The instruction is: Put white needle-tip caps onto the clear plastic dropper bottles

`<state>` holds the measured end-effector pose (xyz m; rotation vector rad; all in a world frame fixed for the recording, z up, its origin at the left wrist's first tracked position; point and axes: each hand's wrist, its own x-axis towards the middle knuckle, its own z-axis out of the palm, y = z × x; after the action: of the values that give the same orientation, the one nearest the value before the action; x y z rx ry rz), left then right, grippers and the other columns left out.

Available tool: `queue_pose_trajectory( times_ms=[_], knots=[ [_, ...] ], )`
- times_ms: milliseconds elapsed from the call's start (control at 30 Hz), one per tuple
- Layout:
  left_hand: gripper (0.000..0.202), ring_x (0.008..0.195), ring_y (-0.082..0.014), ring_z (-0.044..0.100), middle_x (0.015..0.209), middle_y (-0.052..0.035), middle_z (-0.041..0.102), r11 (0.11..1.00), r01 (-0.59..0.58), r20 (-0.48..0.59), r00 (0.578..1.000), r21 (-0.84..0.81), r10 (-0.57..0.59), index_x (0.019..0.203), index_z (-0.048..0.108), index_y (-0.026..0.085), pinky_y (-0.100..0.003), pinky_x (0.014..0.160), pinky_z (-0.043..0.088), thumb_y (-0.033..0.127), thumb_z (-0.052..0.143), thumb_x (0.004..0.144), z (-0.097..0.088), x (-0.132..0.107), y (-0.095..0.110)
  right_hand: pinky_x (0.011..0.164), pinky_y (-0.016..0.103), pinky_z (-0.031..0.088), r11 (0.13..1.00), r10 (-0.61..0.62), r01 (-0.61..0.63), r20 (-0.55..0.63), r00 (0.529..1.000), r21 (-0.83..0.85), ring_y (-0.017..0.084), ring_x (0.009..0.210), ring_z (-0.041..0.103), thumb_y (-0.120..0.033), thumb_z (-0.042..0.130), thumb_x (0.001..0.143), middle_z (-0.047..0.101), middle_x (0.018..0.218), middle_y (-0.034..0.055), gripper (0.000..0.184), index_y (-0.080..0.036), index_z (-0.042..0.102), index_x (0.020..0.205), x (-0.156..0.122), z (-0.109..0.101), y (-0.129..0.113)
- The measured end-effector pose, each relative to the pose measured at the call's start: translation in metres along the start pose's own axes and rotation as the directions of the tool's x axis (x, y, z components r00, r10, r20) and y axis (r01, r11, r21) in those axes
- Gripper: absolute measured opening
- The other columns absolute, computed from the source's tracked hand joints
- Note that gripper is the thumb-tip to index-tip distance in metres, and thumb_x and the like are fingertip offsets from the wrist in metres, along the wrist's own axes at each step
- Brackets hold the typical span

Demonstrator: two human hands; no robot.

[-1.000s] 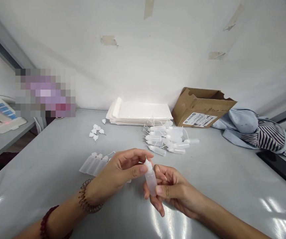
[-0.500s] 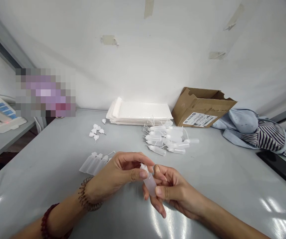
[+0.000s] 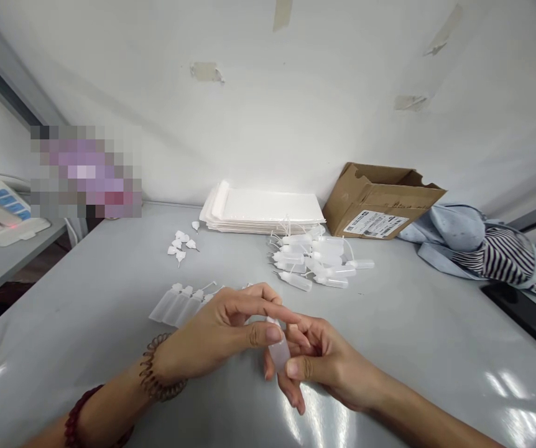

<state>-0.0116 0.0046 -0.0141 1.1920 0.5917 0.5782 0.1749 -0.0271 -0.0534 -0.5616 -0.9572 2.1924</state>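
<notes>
Between my two hands is a small translucent squeeze bottle [image 3: 278,352], tilted, held above the table. My left hand [image 3: 237,320] is closed on its top end, thumb on the neck and fingers over the tip, so the needle tip is mostly hidden. My right hand [image 3: 319,354] grips the lower body between thumb and fingers. Just beyond my left hand lies a row of similar bottles [image 3: 177,306], partly covered by the hand. Several white needle caps [image 3: 180,242] are scattered farther back on the left.
A heap of capped bottles [image 3: 317,258] lies at the middle back. Behind it are a stack of white padded envelopes [image 3: 268,208] and an open cardboard box [image 3: 382,202]. Bundled cloth [image 3: 477,246] and a black phone [image 3: 526,317] rest at the right of the grey table [image 3: 417,348].
The bottle has become more upright and slightly lower. My left fingers have moved over its tip, covering the needle that showed before.
</notes>
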Motion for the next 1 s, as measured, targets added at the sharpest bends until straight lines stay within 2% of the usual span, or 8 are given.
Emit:
queue_pose_trajectory(
  times_ms=[133,233,400,567,733,800,900,1000],
  knots=[
    [0.03,0.058,-0.0121,0.067,0.092,0.0011,0.057,0.998,-0.046,-0.005,0.999,-0.039,0.046,0.11,0.066,0.029,-0.03,0.064,0.055,0.015,0.059,0.085,-0.002,-0.001,0.005,0.043,0.016,0.046,1.0,-0.003,0.003,0.013,1.0,0.008,0.008,0.048,0.06,-0.014,0.069,0.076,0.064,0.066,-0.0013,0.037,-0.019,0.033,0.071,-0.001,-0.001,0.002],
    [0.031,0.06,-0.0123,0.067,0.096,-0.001,0.062,0.999,-0.05,-0.028,0.998,-0.011,0.05,0.118,0.059,0.026,-0.032,0.067,0.054,0.017,0.054,0.088,-0.002,-0.001,0.005,0.044,0.017,0.047,1.0,-0.002,0.002,-0.007,1.0,-0.018,0.007,0.048,0.06,-0.015,0.069,0.076,0.065,0.068,0.0009,0.036,-0.019,0.034,0.07,0.0,-0.001,0.0],
    [0.014,0.058,-0.0109,0.064,0.087,0.0011,0.061,0.995,-0.039,-0.144,0.988,0.092,0.052,0.097,0.064,0.019,-0.028,0.065,0.052,0.024,0.062,0.084,0.0,0.0,0.003,0.042,0.017,0.045,1.0,0.004,-0.006,-0.072,0.997,-0.029,0.006,0.045,0.059,-0.014,0.074,0.069,0.064,0.068,-0.001,0.043,-0.019,0.031,0.064,0.001,0.003,-0.008],
    [0.011,0.078,-0.0136,0.064,0.083,0.0004,0.065,0.983,-0.035,-0.241,0.967,0.183,0.079,0.092,0.064,0.019,-0.026,0.073,0.05,0.023,0.064,0.082,0.002,0.002,0.001,0.039,0.018,0.04,0.987,0.051,-0.068,-0.118,0.992,-0.148,0.006,0.037,0.052,-0.021,0.077,0.066,0.059,0.053,-0.0047,0.05,-0.021,0.028,0.059,0.001,0.006,-0.015],
    [0.011,0.057,-0.01,0.06,0.07,0.0035,0.062,0.99,0.011,-0.224,0.974,0.139,0.021,0.082,0.064,0.017,-0.025,0.06,0.05,0.025,0.069,0.077,0.001,0.005,-0.002,0.049,0.02,0.043,0.933,-0.03,-0.077,-0.289,0.957,-0.353,0.007,0.047,0.057,-0.019,0.08,0.063,0.049,0.057,-0.0075,0.051,-0.019,0.029,0.056,-0.005,0.009,-0.009],
    [0.011,0.058,-0.009,0.059,0.065,0.0044,0.061,0.991,0.048,-0.248,0.969,0.128,-0.015,0.079,0.066,0.016,-0.021,0.058,0.049,0.022,0.073,0.072,-0.001,0.006,-0.003,0.049,0.02,0.042,0.901,-0.031,-0.096,-0.285,0.958,-0.422,0.008,0.048,0.056,-0.02,0.078,0.066,0.047,0.056,-0.0069,0.051,-0.019,0.028,0.054,-0.007,0.01,-0.007],
    [0.011,0.065,-0.0089,0.059,0.066,0.0035,0.063,0.99,0.078,-0.251,0.967,0.118,-0.046,0.079,0.07,0.017,-0.019,0.062,0.049,0.019,0.075,0.069,-0.004,0.006,-0.001,0.048,0.021,0.041,0.908,0.023,-0.118,-0.233,0.972,-0.401,0.008,0.045,0.053,-0.023,0.074,0.07,0.048,0.054,-0.0064,0.049,-0.02,0.027,0.056,-0.007,0.01,-0.007],
    [0.027,0.073,-0.0111,0.062,0.077,0.002,0.068,0.993,0.059,-0.208,0.977,0.104,-0.037,0.097,0.068,0.02,-0.022,0.069,0.052,0.017,0.074,0.07,-0.006,0.004,0.002,0.049,0.022,0.04,0.863,-0.021,-0.098,-0.229,0.973,-0.496,0.009,0.049,0.052,-0.025,0.07,0.075,0.052,0.058,-0.0043,0.042,-0.02,0.03,0.06,-0.007,0.01,-0.009]
  ],
)
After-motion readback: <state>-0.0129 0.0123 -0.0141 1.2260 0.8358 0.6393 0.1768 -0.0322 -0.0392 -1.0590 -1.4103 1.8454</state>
